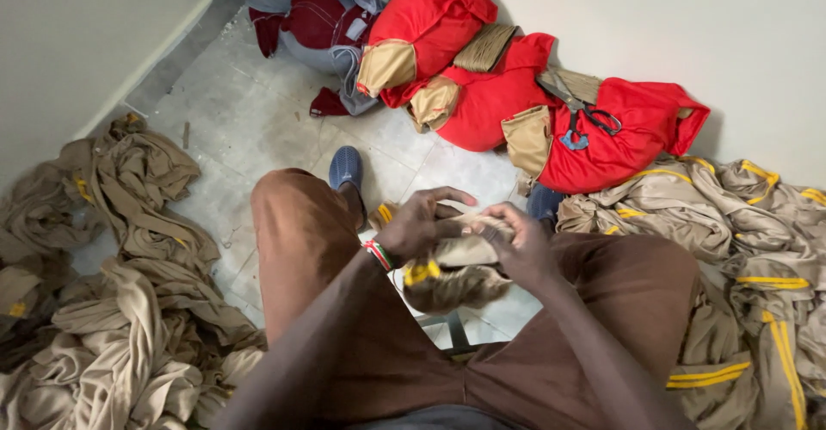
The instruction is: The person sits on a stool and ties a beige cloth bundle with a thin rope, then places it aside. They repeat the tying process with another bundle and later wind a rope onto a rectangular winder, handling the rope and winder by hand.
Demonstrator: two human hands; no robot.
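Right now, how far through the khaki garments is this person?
Hard to call which pile is finished. In hand: the left hand and right hand both grip one khaki garment with yellow trim above the lap. A rumpled khaki heap lies on the person's left, another yellow-striped khaki heap on the right. Red garments with scissors on top sit ahead, untouched.

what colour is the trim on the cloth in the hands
Yellow trim on a khaki-tan cloth, seen in the head view.
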